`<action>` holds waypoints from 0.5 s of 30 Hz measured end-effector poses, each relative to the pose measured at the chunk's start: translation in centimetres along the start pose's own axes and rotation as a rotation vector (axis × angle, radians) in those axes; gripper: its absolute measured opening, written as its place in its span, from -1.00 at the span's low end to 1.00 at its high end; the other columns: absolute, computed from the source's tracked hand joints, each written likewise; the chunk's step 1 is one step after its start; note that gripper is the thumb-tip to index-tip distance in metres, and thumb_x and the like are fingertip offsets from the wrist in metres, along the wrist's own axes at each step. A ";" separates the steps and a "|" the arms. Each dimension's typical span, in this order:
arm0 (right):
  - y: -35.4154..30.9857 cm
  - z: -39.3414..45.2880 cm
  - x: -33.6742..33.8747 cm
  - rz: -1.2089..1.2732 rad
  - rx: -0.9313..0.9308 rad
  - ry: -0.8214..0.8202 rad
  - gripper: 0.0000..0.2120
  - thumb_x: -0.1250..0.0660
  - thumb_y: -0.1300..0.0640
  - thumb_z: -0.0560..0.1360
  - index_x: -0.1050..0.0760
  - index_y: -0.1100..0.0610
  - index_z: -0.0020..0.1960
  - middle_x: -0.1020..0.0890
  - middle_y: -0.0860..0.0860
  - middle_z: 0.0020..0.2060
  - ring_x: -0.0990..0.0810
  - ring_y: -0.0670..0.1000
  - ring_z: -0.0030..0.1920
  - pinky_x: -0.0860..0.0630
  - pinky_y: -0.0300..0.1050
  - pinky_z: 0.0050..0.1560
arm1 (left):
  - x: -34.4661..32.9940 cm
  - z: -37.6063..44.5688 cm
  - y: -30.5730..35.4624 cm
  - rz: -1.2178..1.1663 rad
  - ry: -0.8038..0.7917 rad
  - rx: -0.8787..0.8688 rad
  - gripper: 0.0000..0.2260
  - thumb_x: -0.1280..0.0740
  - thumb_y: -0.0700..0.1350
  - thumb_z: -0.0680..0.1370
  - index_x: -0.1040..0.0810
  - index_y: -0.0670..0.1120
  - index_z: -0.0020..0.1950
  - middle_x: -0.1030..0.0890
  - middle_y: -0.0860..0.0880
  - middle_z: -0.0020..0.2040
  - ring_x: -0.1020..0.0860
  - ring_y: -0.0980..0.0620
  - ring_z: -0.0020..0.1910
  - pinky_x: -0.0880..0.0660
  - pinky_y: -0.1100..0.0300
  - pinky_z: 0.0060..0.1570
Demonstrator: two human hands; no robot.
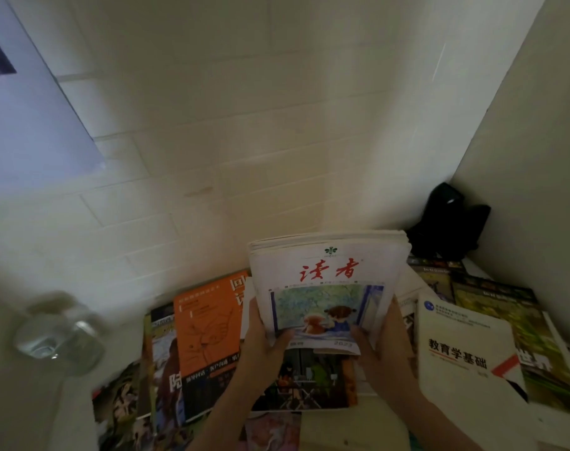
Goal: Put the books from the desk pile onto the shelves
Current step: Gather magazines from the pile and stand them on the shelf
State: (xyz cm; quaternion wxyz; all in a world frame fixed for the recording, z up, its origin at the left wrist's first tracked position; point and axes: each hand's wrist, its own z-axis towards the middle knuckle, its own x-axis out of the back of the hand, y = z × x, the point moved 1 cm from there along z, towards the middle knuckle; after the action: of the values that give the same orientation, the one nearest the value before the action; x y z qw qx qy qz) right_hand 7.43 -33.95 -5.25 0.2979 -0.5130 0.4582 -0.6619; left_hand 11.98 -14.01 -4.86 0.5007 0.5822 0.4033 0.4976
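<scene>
White-covered magazines form a stack [329,281] held tilted above the cluttered desk, near the tiled wall [212,125]. Left hand [260,340] grips the stack's left edge, thumb on the cover; right hand [384,346] grips its right edge likewise. Orange book [205,327] lies left, white textbook [462,349] right. Glass jar [59,333] stands far left.
</scene>
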 end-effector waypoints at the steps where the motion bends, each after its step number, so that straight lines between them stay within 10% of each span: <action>1: 0.0 0.0 -0.1 0.018 0.008 0.010 -0.35 -0.28 0.28 0.56 -0.04 0.17 0.54 -0.36 0.09 0.39 -0.41 -0.01 0.32 -0.39 -0.58 0.08 | -0.1 -0.1 0.1 -0.008 0.027 -0.022 -0.39 -0.36 -0.35 0.52 -0.17 0.21 0.30 -0.42 0.22 0.22 -0.44 0.50 0.13 -0.45 0.52 0.00; 8: -6.6 -1.5 0.7 0.175 0.102 -0.005 -0.43 -0.31 0.33 0.54 -0.11 0.03 0.39 -0.36 -0.28 0.12 -0.35 -0.61 -0.02 -0.29 -0.71 -0.06 | 3.9 -3.4 4.3 0.037 0.155 -0.120 -0.37 -0.41 -0.24 0.50 -0.20 0.29 0.34 -0.48 0.41 0.17 -0.47 0.39 0.18 -0.51 0.42 0.05; 10: -9.9 -2.1 -0.1 0.198 0.142 -0.074 -0.43 -0.36 0.17 0.53 -0.15 -0.03 0.41 -0.41 -0.25 0.13 -0.42 -0.45 0.00 -0.39 -0.58 0.10 | 6.7 -5.1 6.9 0.068 0.209 -0.167 -0.34 -0.43 -0.21 0.49 -0.19 0.28 0.40 -0.46 0.36 0.24 -0.47 0.31 0.24 -0.55 0.30 0.12; 12: -13.8 -2.8 -0.9 0.245 0.176 -0.180 -0.40 -0.40 -0.09 0.47 -0.21 -0.16 0.43 -0.49 -0.14 0.27 -0.50 -0.18 0.22 -0.55 -0.03 0.23 | 9.8 -6.9 9.9 0.087 0.268 -0.229 -0.25 -0.43 -0.22 0.47 -0.12 0.17 0.51 -0.45 0.20 0.34 -0.47 0.22 0.29 -0.56 0.13 0.17; 15: -19.3 -3.5 -2.8 0.279 0.354 -0.313 -0.30 -0.36 -0.19 0.46 -0.14 -0.14 0.50 -0.41 -0.07 0.39 -0.43 0.03 0.38 -0.46 0.18 0.30 | 14.6 -10.9 14.8 0.126 0.415 -0.350 -0.20 -0.41 -0.35 0.46 -0.10 0.18 0.50 -0.49 0.26 0.30 -0.51 0.26 0.26 -0.56 0.30 0.06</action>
State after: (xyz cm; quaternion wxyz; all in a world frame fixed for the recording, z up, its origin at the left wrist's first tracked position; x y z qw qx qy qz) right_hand 6.36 -22.69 10.99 0.5382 -0.4810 0.3501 -0.5970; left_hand 3.42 -0.42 12.29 0.4682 0.3964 0.3681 0.6987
